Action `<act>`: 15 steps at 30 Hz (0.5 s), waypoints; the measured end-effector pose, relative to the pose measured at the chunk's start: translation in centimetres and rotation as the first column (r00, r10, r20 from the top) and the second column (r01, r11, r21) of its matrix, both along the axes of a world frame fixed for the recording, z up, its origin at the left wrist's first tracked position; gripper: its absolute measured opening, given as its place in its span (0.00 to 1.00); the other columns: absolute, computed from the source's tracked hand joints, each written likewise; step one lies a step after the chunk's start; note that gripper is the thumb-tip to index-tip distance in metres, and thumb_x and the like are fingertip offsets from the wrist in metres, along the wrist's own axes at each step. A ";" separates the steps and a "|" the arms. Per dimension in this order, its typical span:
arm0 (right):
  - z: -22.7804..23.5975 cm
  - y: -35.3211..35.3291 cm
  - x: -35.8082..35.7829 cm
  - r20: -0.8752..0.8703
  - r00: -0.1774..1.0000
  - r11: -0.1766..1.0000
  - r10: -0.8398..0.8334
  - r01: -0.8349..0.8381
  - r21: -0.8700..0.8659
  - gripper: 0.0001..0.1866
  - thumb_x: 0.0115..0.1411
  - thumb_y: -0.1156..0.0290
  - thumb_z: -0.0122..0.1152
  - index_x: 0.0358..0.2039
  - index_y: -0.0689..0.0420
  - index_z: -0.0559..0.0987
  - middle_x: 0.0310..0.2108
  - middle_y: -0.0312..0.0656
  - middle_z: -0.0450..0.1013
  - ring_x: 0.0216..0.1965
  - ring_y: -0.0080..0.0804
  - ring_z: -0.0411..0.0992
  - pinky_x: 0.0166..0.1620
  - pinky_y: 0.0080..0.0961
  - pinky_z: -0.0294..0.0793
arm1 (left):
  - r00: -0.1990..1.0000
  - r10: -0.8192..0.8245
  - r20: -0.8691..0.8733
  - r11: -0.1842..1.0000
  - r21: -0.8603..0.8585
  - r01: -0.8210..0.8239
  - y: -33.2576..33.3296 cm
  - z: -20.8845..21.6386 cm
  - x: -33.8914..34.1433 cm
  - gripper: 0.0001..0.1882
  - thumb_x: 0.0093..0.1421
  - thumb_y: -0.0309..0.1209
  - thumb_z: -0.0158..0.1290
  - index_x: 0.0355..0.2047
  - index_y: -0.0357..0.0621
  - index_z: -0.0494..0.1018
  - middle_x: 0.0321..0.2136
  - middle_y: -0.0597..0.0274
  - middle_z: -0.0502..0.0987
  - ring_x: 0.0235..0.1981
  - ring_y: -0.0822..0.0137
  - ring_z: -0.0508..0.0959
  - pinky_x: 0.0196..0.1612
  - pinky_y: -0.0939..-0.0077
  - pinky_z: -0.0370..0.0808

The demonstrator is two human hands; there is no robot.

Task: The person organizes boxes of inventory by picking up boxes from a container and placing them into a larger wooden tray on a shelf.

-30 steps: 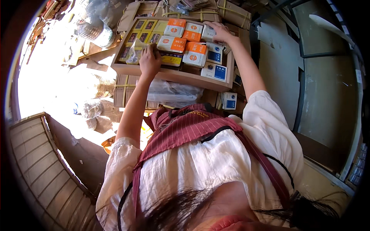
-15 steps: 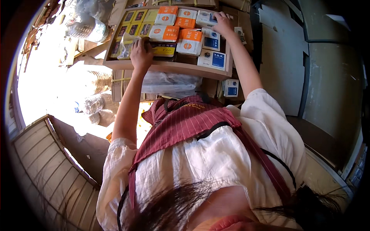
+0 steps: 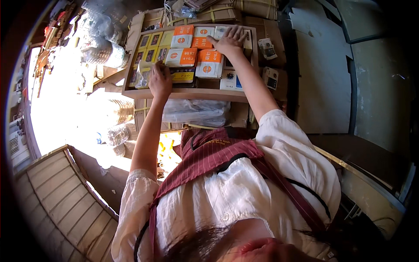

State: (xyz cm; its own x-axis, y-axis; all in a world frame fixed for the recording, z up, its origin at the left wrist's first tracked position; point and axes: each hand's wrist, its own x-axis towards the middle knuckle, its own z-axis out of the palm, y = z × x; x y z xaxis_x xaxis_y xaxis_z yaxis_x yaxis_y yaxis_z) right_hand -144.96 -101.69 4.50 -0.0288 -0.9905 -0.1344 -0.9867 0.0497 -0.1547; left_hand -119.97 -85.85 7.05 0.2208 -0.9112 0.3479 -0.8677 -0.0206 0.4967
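Note:
A shallow brown cardboard tray [image 3: 187,94] holds several small boxes in rows. Spread flat, my right hand [image 3: 230,41] lies over the white boxes at its back right, covering part of them. My left hand [image 3: 160,80] is at the front left, its fingers curled down between a clear plastic bag [image 3: 142,77] and a yellow-and-black box [image 3: 183,75]; the fingertips are hidden. Orange-and-white boxes [image 3: 209,63] fill the middle, yellow boxes [image 3: 155,39] stand at the back left, and a white-and-blue box [image 3: 230,80] sits at the front right.
Below the tray lie strapped cartons and a clear plastic wrap [image 3: 196,112]. Two loose white packets [image 3: 267,49] rest on cardboard to its right. Large clear bottles [image 3: 102,51] stand in bright light at the left. A slatted panel [image 3: 65,192] is at the lower left.
My right hand has moved left and inward from the tray's back right corner, and its fingers have spread. The left hand stays at the same spot on the tray. The view has shifted slightly.

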 end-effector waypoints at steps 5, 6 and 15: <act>9.1 1.9 11.8 0.750 0.403 0.686 0.524 -0.721 -0.092 0.59 0.52 0.19 0.26 0.69 0.56 0.52 0.70 0.49 0.50 0.70 0.45 0.50 0.70 0.49 0.41 | 1.000 0.009 -0.026 0.999 -0.047 -0.010 0.7 -0.1 0.6 0.14 0.63 0.33 0.49 0.48 0.45 0.69 0.38 0.53 0.78 0.40 0.49 0.77 0.41 0.57 0.73; 9.6 1.1 12.0 0.596 0.380 0.651 0.707 -0.678 -0.341 0.56 0.54 0.21 0.27 0.69 0.55 0.53 0.70 0.47 0.51 0.70 0.44 0.50 0.70 0.49 0.42 | 1.000 0.010 -0.029 0.998 -0.059 -0.012 0.7 -0.1 0.7 0.14 0.63 0.33 0.49 0.48 0.45 0.69 0.38 0.53 0.78 0.40 0.49 0.77 0.41 0.57 0.73; 2.4 -9.5 -17.7 -0.352 0.916 0.945 -0.192 0.269 0.185 0.56 0.57 0.24 0.34 0.70 0.58 0.45 0.72 0.52 0.36 0.73 0.46 0.33 0.67 0.61 0.28 | 0.990 -0.022 -0.143 0.996 -0.087 0.009 0.6 0.1 0.0 0.16 0.63 0.29 0.48 0.51 0.43 0.66 0.37 0.57 0.78 0.40 0.49 0.77 0.41 0.59 0.73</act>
